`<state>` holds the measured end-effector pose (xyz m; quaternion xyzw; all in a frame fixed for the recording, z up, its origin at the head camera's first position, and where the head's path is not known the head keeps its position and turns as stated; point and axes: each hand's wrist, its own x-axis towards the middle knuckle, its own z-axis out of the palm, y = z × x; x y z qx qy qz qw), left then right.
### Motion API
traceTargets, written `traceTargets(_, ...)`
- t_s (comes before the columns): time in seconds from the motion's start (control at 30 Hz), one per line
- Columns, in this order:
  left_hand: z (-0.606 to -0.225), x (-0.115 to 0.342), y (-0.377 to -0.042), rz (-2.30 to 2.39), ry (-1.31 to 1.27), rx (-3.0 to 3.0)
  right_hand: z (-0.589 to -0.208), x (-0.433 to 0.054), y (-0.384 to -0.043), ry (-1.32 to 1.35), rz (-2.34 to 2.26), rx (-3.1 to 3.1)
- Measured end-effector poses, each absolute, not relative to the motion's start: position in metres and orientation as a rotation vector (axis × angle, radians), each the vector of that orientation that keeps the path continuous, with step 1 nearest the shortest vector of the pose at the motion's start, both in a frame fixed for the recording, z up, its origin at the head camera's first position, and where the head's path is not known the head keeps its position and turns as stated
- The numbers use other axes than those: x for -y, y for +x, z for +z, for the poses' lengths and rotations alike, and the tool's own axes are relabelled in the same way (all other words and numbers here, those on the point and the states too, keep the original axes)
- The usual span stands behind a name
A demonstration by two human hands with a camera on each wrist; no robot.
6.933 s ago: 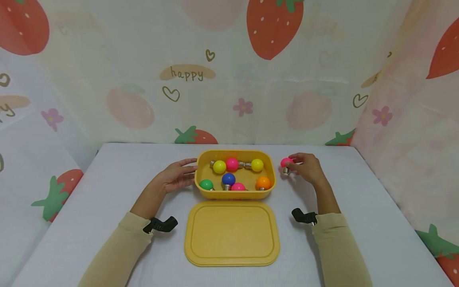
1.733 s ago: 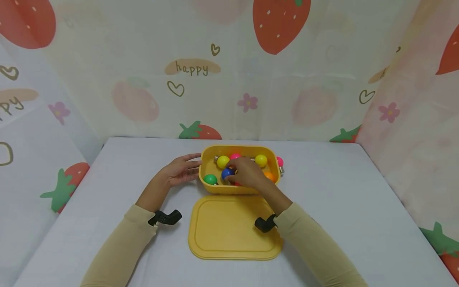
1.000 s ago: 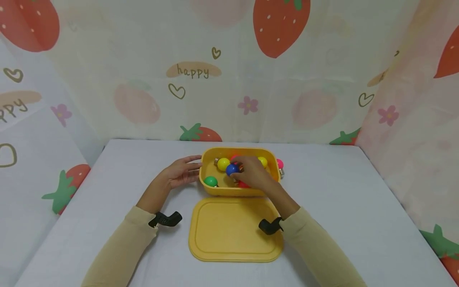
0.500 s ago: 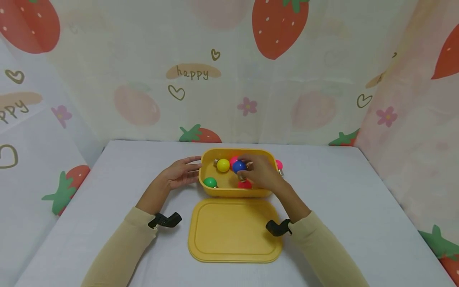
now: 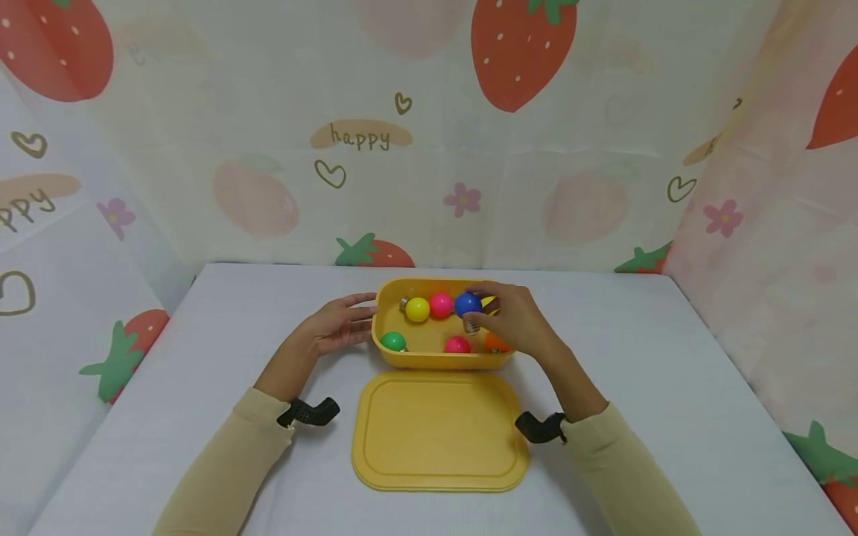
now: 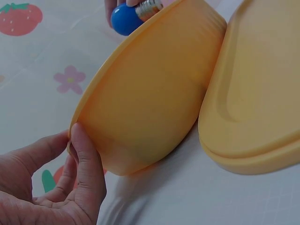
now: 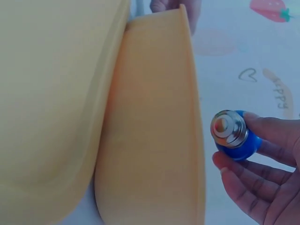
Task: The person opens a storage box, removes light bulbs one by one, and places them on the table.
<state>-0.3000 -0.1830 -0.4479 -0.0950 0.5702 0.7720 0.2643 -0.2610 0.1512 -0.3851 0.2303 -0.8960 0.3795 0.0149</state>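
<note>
My right hand pinches a blue light bulb above the yellow box. In the right wrist view, the bulb's silver screw base faces the camera, between thumb and fingers. My left hand touches the box's left end with extended fingers; the left wrist view shows its fingertips at the rim. Inside the box lie a yellow bulb, a pink bulb, a green bulb, another pink bulb and an orange bulb. My right hand partly covers another yellow bulb.
A yellow lid lies flat on the white table, just in front of the box. Fabric printed with strawberries hangs behind and at both sides. The pink bulb right of the box is hidden behind my right hand.
Earlier my right hand held a pink bulb right of the box and left it there. It then took the blue bulb, raised it and moved rightward. My left hand stays at the box.
</note>
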Motion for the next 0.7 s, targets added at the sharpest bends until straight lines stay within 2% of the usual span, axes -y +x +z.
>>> traceTargets(0.7, -0.448, 0.184, -0.301, 2.078, -0.256, -1.563, -0.379, -0.182, -0.262, 0.641, 1.217, 2.715)
